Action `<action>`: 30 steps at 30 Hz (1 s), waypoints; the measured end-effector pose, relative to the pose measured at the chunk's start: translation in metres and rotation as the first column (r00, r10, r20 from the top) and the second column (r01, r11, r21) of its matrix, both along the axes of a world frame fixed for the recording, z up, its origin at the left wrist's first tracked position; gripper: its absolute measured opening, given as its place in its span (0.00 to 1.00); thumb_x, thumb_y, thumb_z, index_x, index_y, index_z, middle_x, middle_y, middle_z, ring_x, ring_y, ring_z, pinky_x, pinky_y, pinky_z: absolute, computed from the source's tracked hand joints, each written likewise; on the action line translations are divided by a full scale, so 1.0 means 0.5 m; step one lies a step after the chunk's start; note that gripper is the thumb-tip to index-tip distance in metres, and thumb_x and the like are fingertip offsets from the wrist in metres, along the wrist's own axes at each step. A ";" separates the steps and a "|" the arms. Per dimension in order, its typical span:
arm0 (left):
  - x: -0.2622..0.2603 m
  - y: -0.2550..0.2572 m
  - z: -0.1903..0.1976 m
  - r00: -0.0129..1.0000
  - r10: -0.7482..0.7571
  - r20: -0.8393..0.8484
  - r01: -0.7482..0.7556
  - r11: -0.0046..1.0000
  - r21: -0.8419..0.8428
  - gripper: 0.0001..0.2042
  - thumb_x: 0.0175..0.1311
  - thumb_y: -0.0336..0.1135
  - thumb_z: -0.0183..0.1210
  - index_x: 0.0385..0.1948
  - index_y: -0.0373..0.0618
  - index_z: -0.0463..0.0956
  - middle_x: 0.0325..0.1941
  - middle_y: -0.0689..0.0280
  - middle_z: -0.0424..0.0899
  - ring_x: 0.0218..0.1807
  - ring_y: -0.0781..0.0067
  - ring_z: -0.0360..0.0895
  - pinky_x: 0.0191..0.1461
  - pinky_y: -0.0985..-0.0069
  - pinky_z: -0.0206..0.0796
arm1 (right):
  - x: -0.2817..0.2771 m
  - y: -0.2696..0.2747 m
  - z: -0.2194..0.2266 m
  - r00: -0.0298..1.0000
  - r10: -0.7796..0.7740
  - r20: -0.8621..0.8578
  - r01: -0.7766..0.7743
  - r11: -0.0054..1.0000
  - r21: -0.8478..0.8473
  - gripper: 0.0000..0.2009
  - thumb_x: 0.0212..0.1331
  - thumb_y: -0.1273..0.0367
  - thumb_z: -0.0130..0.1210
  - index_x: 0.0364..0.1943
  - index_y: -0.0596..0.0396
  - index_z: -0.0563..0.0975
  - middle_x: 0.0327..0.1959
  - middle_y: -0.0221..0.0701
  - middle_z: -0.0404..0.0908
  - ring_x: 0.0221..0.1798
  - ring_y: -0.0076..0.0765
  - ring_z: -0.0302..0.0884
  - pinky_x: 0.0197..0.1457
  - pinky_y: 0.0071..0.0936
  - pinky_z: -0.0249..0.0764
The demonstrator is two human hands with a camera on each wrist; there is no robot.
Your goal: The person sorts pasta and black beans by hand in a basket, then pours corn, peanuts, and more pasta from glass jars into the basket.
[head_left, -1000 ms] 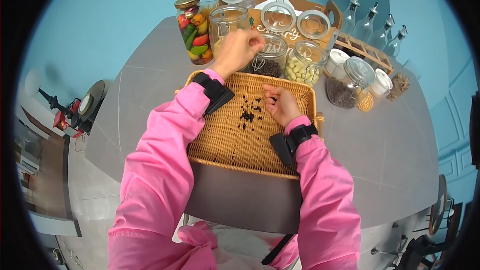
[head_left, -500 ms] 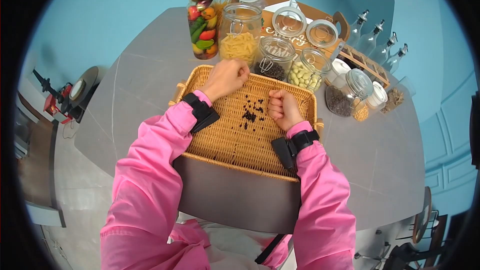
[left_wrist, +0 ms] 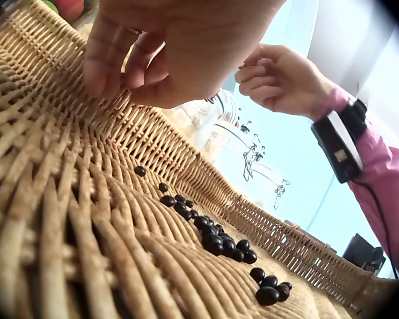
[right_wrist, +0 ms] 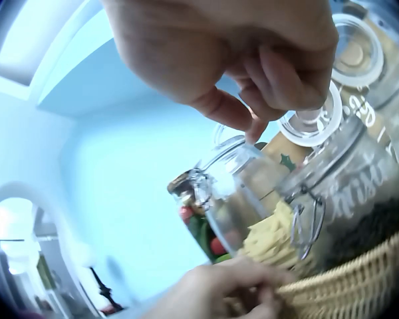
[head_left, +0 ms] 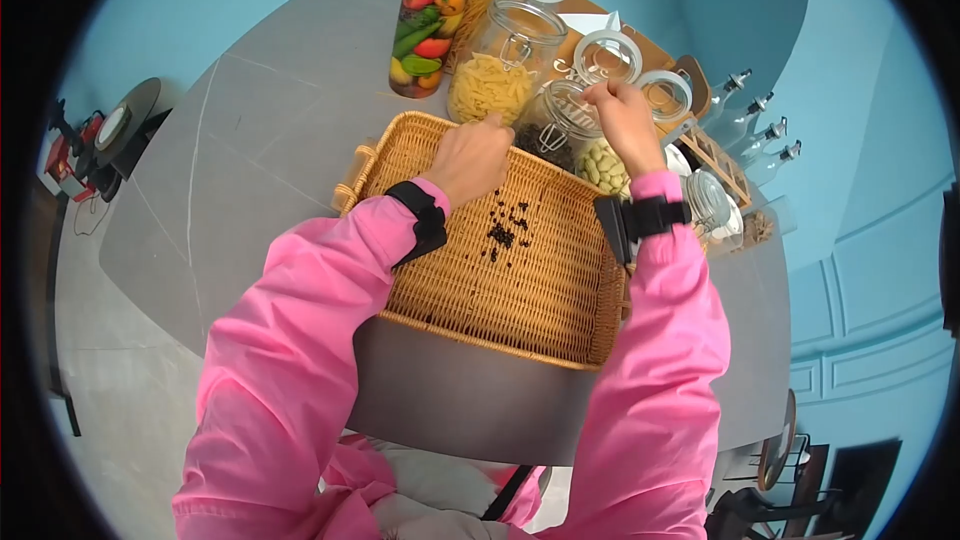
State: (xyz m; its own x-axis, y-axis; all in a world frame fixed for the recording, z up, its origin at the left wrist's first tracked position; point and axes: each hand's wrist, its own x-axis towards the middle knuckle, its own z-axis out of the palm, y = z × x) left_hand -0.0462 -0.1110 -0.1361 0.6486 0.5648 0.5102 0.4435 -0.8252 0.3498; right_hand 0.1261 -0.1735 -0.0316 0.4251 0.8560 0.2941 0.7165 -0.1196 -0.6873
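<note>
My left hand [head_left: 470, 157] is over the far left part of the wicker basket [head_left: 470, 310], near its far rim. Its fingers hang loosely curled, and nothing shows between them in the left wrist view. My right hand [head_left: 628, 128] is raised above the open glass jars, close to the clip jar of black beans [head_left: 545, 143]. Its thumb and forefinger pinch together, with a small dark bean [left_wrist: 241, 65] just showing at the tips in the left wrist view. A scatter of black beans [head_left: 502, 237] lies on the basket floor.
Behind the basket stand a pasta jar [head_left: 490, 90], a tall jar of colourful vegetables [head_left: 430, 25] and a jar of pale green beans [head_left: 602, 168], partly behind my right hand. Several glass bottles [head_left: 735, 125] stand at the far right. Upright lids [head_left: 607, 57] rise behind the jars.
My right hand has risen from the beans in the basket to above the jars. My left hand has come down from over the jars to the basket. The head view has shifted.
</note>
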 end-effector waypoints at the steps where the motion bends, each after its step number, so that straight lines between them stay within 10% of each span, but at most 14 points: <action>1: 0.000 0.000 -0.001 1.000 0.005 0.004 -0.005 1.000 0.001 0.06 0.49 0.28 0.54 0.28 0.38 0.75 0.36 0.52 0.75 0.31 0.48 0.77 0.36 0.58 0.70 | 0.006 0.023 0.004 0.962 -0.042 0.269 0.038 0.999 0.021 0.12 0.52 0.68 0.47 0.29 0.59 0.81 0.26 0.42 0.81 0.35 0.41 0.79 0.39 0.34 0.71; 10: 0.003 0.007 -0.008 0.999 -0.021 0.035 0.021 1.000 0.006 0.07 0.47 0.29 0.56 0.26 0.36 0.75 0.34 0.51 0.75 0.29 0.49 0.78 0.34 0.59 0.71 | 0.069 0.104 -0.059 0.921 0.219 0.322 -0.073 0.909 -0.411 0.11 0.49 0.68 0.50 0.32 0.55 0.82 0.33 0.44 0.82 0.41 0.47 0.80 0.48 0.36 0.72; 16: 0.003 0.007 -0.007 1.000 -0.019 0.016 0.019 1.000 0.011 0.07 0.46 0.29 0.56 0.26 0.35 0.76 0.34 0.51 0.76 0.29 0.49 0.78 0.34 0.60 0.72 | 0.027 0.064 -0.067 0.927 0.144 0.347 -0.099 0.985 -0.144 0.09 0.50 0.71 0.51 0.33 0.57 0.81 0.30 0.43 0.82 0.36 0.47 0.79 0.44 0.37 0.72; 18: 0.004 0.008 -0.009 1.000 -0.018 0.023 0.017 1.000 0.025 0.07 0.46 0.29 0.57 0.26 0.35 0.76 0.34 0.51 0.76 0.29 0.49 0.78 0.34 0.60 0.72 | 0.001 0.037 -0.068 0.857 -0.072 0.510 -0.146 0.915 0.375 0.07 0.51 0.74 0.52 0.33 0.57 0.79 0.26 0.39 0.80 0.31 0.48 0.77 0.40 0.38 0.72; 20: 0.005 0.008 -0.009 1.000 -0.015 0.024 0.014 1.000 0.025 0.07 0.46 0.29 0.57 0.26 0.35 0.76 0.34 0.51 0.76 0.29 0.49 0.78 0.34 0.60 0.72 | -0.040 -0.014 -0.050 0.886 -0.082 0.455 -0.145 0.885 0.443 0.05 0.51 0.74 0.54 0.32 0.57 0.77 0.23 0.33 0.78 0.27 0.40 0.75 0.35 0.33 0.71; 23: 0.004 0.010 -0.012 1.000 -0.009 0.022 0.008 1.000 0.030 0.07 0.47 0.29 0.56 0.26 0.35 0.76 0.34 0.51 0.76 0.30 0.49 0.78 0.34 0.60 0.72 | -0.083 -0.102 -0.050 0.972 0.025 0.235 -0.087 0.962 0.257 0.04 0.52 0.73 0.56 0.31 0.58 0.77 0.23 0.30 0.78 0.26 0.29 0.74 0.32 0.26 0.70; 25: 0.005 0.008 -0.009 1.000 -0.015 0.018 0.015 1.000 0.025 0.06 0.47 0.29 0.55 0.25 0.36 0.75 0.34 0.51 0.76 0.30 0.48 0.78 0.35 0.59 0.72 | -0.062 -0.141 -0.083 0.919 0.388 0.073 -0.375 0.915 -0.147 0.06 0.51 0.72 0.59 0.31 0.59 0.77 0.22 0.28 0.77 0.25 0.24 0.73 0.31 0.22 0.70; 30: 0.003 0.005 -0.007 1.000 -0.022 0.019 0.021 0.999 0.026 0.06 0.48 0.28 0.55 0.26 0.36 0.75 0.34 0.51 0.76 0.30 0.48 0.77 0.35 0.59 0.71 | -0.071 -0.184 -0.129 0.913 0.408 -0.023 -0.370 0.801 -0.470 0.10 0.47 0.74 0.63 0.34 0.62 0.77 0.27 0.29 0.78 0.29 0.21 0.75 0.35 0.19 0.72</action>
State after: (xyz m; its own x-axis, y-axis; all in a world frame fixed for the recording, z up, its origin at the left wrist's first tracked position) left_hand -0.0446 -0.1086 -0.1395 0.6504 0.5371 0.5371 0.4190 -0.8435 0.3361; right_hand 0.0908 -0.2654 -0.0963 0.0204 0.9880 -0.1529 0.8171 -0.1046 -0.5669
